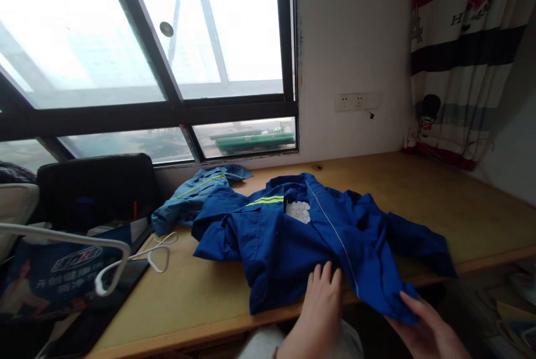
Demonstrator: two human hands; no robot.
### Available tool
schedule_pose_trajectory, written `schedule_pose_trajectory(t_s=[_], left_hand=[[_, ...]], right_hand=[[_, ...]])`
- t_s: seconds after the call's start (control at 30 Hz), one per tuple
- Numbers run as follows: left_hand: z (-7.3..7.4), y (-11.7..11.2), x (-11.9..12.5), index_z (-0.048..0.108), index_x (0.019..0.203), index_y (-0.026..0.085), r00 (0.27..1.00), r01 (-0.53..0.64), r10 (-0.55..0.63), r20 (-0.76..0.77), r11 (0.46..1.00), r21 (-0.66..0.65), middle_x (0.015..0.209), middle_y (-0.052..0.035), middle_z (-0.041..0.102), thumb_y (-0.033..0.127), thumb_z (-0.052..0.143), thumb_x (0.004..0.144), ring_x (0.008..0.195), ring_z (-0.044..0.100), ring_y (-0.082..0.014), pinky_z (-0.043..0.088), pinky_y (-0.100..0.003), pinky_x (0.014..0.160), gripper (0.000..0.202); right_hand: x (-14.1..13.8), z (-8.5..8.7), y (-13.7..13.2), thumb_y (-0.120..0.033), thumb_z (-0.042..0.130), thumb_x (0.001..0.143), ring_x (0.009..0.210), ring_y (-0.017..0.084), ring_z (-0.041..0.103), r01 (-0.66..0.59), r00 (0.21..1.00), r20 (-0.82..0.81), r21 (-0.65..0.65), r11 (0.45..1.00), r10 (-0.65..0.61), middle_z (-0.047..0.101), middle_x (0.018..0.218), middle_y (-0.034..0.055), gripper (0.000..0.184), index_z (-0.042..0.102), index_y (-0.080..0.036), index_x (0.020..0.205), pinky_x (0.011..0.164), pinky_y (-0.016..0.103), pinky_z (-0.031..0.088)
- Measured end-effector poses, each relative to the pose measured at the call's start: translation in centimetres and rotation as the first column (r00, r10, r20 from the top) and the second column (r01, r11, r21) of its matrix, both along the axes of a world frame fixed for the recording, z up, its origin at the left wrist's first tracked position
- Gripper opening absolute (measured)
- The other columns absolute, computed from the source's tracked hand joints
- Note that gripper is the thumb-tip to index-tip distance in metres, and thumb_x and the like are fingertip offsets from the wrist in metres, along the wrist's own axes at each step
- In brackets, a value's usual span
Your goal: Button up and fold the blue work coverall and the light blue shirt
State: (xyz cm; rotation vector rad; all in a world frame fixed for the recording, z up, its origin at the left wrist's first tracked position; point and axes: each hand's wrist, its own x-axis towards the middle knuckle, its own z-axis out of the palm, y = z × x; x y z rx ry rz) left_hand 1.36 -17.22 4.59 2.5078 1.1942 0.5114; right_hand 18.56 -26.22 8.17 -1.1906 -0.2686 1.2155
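A blue work jacket (268,242) lies spread and rumpled across the wooden table, its front partly open. It has yellow-green stripes on one side and thin pale piping along the other. A white, bumpy patch (298,211) shows through the opening. My left hand (321,297) rests on the jacket's lower part by the table's front edge, fingers stretched out and slightly apart. At the right, my right hand (427,322) pinches the jacket's lower corner, with the thumb on top and the other fingers mostly hidden beneath; this corner hangs past the table edge.
Behind the jacket lies a lighter blue garment (190,197) with a yellow stripe. White hangers (161,258) stick out at the left, near a dark blue printed bag (62,269) and a black chair back (98,186). The wooden table (469,219) runs along the wall, below a window and curtain.
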Motion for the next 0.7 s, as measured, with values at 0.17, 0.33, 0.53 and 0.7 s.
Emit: schedule_pose_trajectory(t_s=[0.17,0.33,0.53,0.7], left_hand=[[-1.2,6.2,2.0,0.051,0.109,0.018,0.962,-0.146,0.150,-0.229,0.989,0.034,0.119,-0.0147,0.045,0.027,0.041,0.081,0.110,0.039,-0.0331,0.037,-0.051,0.084,0.031],[-1.7,9.1,0.8,0.049,0.114,0.013,0.961,-0.130,0.177,-0.213,0.967,0.219,0.115,-0.0167,0.048,0.010,0.036,0.082,0.106,0.045,-0.0258,0.036,-0.042,0.091,0.034],[5.1,7.1,-4.6,0.058,0.094,0.013,0.999,0.009,-0.005,-0.032,0.992,0.127,0.084,-0.0092,0.059,0.004,0.033,0.081,0.078,0.056,-0.0166,0.047,-0.030,0.074,0.030],[12.5,-0.6,-13.0,0.050,0.114,0.023,0.922,0.172,-0.261,0.287,0.938,0.301,0.103,-0.0094,0.057,0.018,0.037,0.084,0.099,0.051,-0.0228,0.046,-0.039,0.082,0.033]], right_hand=[[4.7,5.0,0.8,-0.047,0.050,0.074,0.107,0.028,0.050,0.171,0.983,0.019,0.242,0.955,-0.181,0.057,0.114,0.0051,0.032,0.059,-0.030,0.099,0.084,0.054,0.044],[9.3,10.5,5.6,-0.039,0.040,0.080,0.119,0.025,0.038,0.266,0.890,0.127,0.637,0.723,-0.438,0.025,0.139,-0.0053,0.035,0.045,-0.042,0.115,0.084,0.052,0.041],[12.5,15.7,11.3,-0.036,0.028,0.083,0.122,0.023,0.033,0.055,0.769,0.477,0.612,0.789,-0.424,0.020,0.141,-0.0007,0.050,0.018,-0.039,0.132,0.083,0.046,0.042],[6.6,17.1,9.7,-0.031,0.052,0.076,0.121,0.021,0.035,-0.313,0.679,0.696,0.564,0.764,-0.236,0.034,0.134,-0.0027,0.048,0.039,-0.039,0.122,0.097,0.041,0.034]])
